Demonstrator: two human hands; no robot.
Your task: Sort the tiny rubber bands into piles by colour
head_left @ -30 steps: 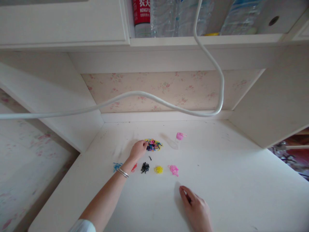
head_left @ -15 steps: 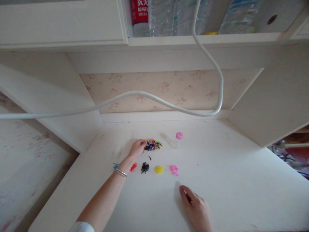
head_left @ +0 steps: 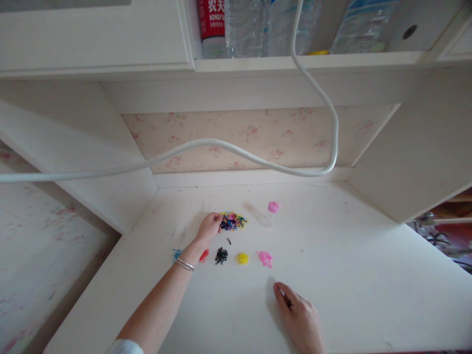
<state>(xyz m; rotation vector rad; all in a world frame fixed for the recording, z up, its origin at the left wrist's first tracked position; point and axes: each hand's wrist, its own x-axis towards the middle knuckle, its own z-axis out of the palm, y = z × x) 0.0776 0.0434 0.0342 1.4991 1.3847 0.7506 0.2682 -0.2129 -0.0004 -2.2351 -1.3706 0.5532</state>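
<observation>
My left hand is closed in a pinch at the left edge of a mixed-colour heap of small rubber bands. Whatever lies between its fingertips is too small to make out. Nearer to me is a row of sorted piles: blue bands, red bands, black bands, yellow bands and pink bands. My left wrist partly covers the blue and red ones. One loose black band lies between heap and row. My right hand rests on the table, fingers curled and closed, nothing visible in them.
A clear bottle with a pink lid stands right of the heap on the white table. A white cable hangs across the view in front of the back wall. Above, water bottles fill an open shelf.
Hardly anything differs. My left hand stays at the edge of the mixed heap, and my right hand keeps its place. The view has shifted very slightly.
</observation>
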